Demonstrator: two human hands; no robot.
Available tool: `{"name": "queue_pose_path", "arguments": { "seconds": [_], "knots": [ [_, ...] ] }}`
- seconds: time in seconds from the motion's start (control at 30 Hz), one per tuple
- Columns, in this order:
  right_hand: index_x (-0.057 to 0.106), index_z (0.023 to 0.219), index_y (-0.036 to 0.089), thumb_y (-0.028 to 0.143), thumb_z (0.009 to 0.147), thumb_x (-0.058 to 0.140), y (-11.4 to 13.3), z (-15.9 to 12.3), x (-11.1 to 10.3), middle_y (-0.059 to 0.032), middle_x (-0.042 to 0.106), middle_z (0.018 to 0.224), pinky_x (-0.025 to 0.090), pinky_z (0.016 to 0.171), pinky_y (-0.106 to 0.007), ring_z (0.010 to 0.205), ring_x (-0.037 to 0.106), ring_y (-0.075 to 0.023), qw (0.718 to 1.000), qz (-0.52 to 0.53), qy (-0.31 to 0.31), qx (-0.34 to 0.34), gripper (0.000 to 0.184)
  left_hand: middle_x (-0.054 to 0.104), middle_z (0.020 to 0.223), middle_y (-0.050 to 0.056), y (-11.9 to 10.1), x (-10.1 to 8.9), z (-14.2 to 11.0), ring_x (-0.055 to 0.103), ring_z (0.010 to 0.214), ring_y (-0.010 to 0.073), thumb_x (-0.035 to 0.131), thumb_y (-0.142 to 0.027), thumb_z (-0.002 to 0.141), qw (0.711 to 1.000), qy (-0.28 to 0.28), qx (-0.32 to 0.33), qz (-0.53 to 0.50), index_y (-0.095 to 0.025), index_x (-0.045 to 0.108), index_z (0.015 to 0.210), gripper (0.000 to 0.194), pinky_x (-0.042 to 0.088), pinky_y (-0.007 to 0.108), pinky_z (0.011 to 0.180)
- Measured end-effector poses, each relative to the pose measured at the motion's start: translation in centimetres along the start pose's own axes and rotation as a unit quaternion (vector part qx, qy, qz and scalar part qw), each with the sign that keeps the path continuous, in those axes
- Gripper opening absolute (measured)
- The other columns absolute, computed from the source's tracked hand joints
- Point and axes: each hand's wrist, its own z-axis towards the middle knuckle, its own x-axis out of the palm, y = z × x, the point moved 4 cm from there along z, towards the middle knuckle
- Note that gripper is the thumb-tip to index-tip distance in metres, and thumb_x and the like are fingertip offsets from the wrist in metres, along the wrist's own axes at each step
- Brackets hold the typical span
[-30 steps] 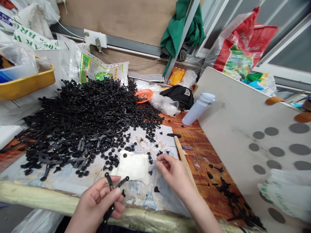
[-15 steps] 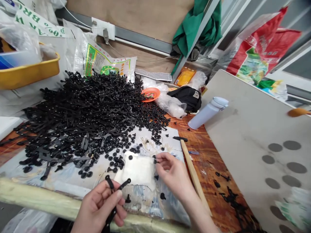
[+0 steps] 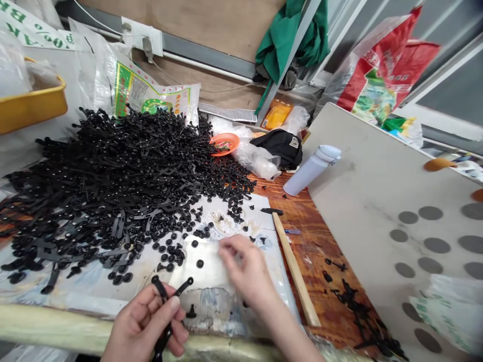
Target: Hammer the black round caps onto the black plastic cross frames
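My left hand (image 3: 147, 317) is closed around black plastic strips with round eyelet ends (image 3: 184, 286). Two ends fan out above the thumb and a dark length hangs below the palm. Over the right part of a white cloth pad (image 3: 211, 274) is my right hand (image 3: 245, 269), its fingers curled and blurred; whether they hold anything is hidden. On the pad lie two small black round caps, a lower cap (image 3: 199, 263) and an upper cap (image 3: 194, 244). One black stemmed piece (image 3: 191, 311) stands near the table's front edge, between the hands.
A large heap of black plastic strips (image 3: 124, 161) covers the left and back, with loose caps (image 3: 123, 277) before it. Rightward lie a wooden-handled hammer (image 3: 294, 269) and a blue pen (image 3: 292, 232). Behind are a pale blue bottle (image 3: 311, 170), an orange dish (image 3: 224, 144) and a grey board (image 3: 362, 201).
My right hand has moved from the pad's right edge, where it pinched a small black piece, in over the pad. A second cap now lies on the pad. My left hand keeps its grip.
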Motion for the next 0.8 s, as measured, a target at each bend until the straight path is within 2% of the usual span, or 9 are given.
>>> {"name": "queue_pose_path", "arguments": {
  "seconds": [0.07,0.2,0.33,0.47,0.53,0.6,0.73,0.8],
  "knots": [
    [0.067,0.083,0.019,0.018,0.084,0.054,-1.9,1.1,-1.1,-0.0042,0.066,0.077,0.043,0.065,-0.028,0.07,0.058,-0.0179,0.998,-0.033,-0.029,0.046,0.013,0.065,0.054,0.0,-0.1,0.0,0.0,0.057,0.043,0.0156,0.08,-0.037,0.062,1.0,0.005,0.002,0.0,-0.018,0.06,0.078,0.032,0.047,0.024,0.036],
    [0.062,0.058,0.02,0.014,0.075,0.061,-3.8,2.6,-1.9,0.0007,0.058,0.053,0.034,0.051,-0.025,0.05,0.052,-0.0151,0.993,-0.076,-0.016,0.087,0.018,0.066,0.053,0.0,-0.4,0.1,0.0,0.057,0.042,0.0152,0.08,-0.038,0.062,1.0,-0.003,0.007,0.002,-0.017,0.061,0.076,0.032,0.047,0.023,0.037],
    [0.064,0.065,0.02,0.014,0.08,0.057,-1.8,1.8,-1.6,-0.0031,0.063,0.064,0.037,0.056,-0.028,0.058,0.055,-0.0177,0.994,-0.086,-0.024,0.065,0.017,0.065,0.053,0.0,-0.5,0.4,-0.1,0.058,0.043,0.0154,0.078,-0.036,0.064,1.0,-0.005,0.007,-0.006,-0.017,0.06,0.074,0.029,0.047,0.023,0.036],
    [0.066,0.07,0.021,0.014,0.08,0.059,1.6,-0.3,0.2,-0.0025,0.065,0.072,0.041,0.063,-0.027,0.068,0.059,-0.0178,0.998,-0.057,0.032,-0.01,0.014,0.064,0.052,-0.001,-0.4,0.5,0.1,0.058,0.042,0.015,0.079,-0.036,0.063,1.0,-0.015,0.006,0.006,-0.017,0.059,0.075,0.03,0.047,0.022,0.035],
    [0.067,0.072,0.02,0.015,0.08,0.062,2.0,-0.9,0.7,-0.0022,0.065,0.071,0.042,0.064,-0.027,0.069,0.059,-0.0179,0.998,-0.047,0.045,-0.023,0.011,0.064,0.051,-0.001,-0.3,0.4,0.2,0.058,0.041,0.015,0.079,-0.036,0.062,1.0,-0.022,0.007,0.015,-0.017,0.059,0.076,0.031,0.046,0.021,0.034],
    [0.067,0.075,0.021,0.017,0.081,0.062,1.2,-0.9,0.4,-0.0015,0.067,0.074,0.044,0.065,-0.026,0.071,0.061,-0.0172,0.998,-0.035,0.041,-0.019,0.009,0.063,0.051,-0.002,-0.3,0.4,0.3,0.057,0.04,0.0147,0.079,-0.038,0.063,0.999,-0.02,0.008,0.023,-0.017,0.059,0.077,0.031,0.045,0.021,0.032],
    [0.067,0.085,0.018,0.017,0.089,0.05,-2.6,-0.1,-2.4,-0.0057,0.069,0.083,0.046,0.07,-0.029,0.076,0.062,-0.019,0.998,-0.045,-0.011,0.036,0.017,0.062,0.052,-0.003,-0.5,0.6,0.2,0.053,0.04,0.0134,0.078,-0.037,0.064,0.999,-0.003,0.002,0.035,-0.018,0.059,0.074,0.029,0.04,0.018,0.028],
    [0.067,0.085,0.019,0.017,0.086,0.053,-3.7,0.2,-3.3,-0.0055,0.069,0.082,0.045,0.067,-0.029,0.073,0.062,-0.0199,0.997,-0.061,-0.011,0.053,0.015,0.061,0.052,-0.003,-0.7,0.6,0.1,0.052,0.04,0.0124,0.077,-0.039,0.065,0.999,0.001,-0.002,0.038,-0.018,0.058,0.074,0.029,0.037,0.016,0.026]
  ]
}}
